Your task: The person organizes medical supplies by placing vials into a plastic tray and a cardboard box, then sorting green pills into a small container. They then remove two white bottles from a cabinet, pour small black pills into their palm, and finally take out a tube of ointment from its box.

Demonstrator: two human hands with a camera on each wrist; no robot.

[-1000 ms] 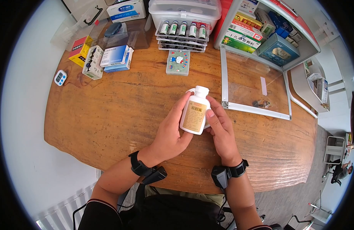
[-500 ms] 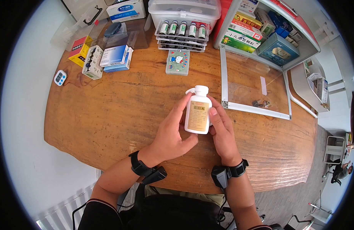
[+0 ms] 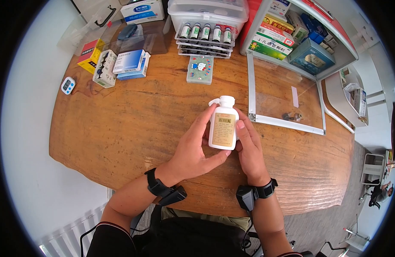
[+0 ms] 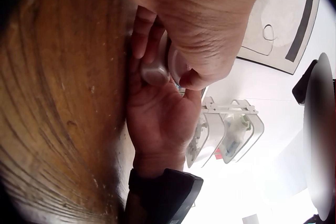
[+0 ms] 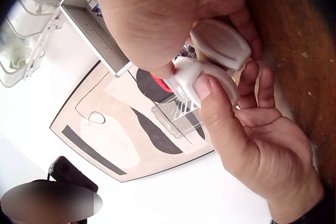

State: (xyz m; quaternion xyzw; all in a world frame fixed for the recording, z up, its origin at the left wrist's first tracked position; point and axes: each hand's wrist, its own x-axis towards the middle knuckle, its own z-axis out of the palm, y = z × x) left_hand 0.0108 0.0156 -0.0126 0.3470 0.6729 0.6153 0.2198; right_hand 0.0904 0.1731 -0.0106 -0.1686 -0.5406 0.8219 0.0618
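Note:
Both hands hold a white medicine bottle (image 3: 223, 129) over the table, its beige printed label facing up and its white cap on. Behind it a second white cap (image 3: 213, 102) peeks out at the upper left; in the right wrist view another white bottle's base (image 5: 221, 45) shows beside the first one's base (image 5: 215, 79). The left hand (image 3: 191, 147) has its fingers along the left side and its thumb at the bottom edge. My right hand (image 3: 251, 147) grips the right side, thumb on the front bottle, its other fingers partly hidden behind.
Medicine boxes (image 3: 129, 62) and a small white timer (image 3: 68, 85) sit at the left. Stacked trays of vials (image 3: 204, 38) and a cartoon-printed case (image 3: 200, 70) stand at the back. At the right, a medicine cabinet's clear door (image 3: 287, 92) lies lowered onto the wooden table (image 3: 120, 128).
The front bottle has shifted slightly right and turned more upright. The left thumb has slid right along its bottom edge. More of the second cap shows at the left.

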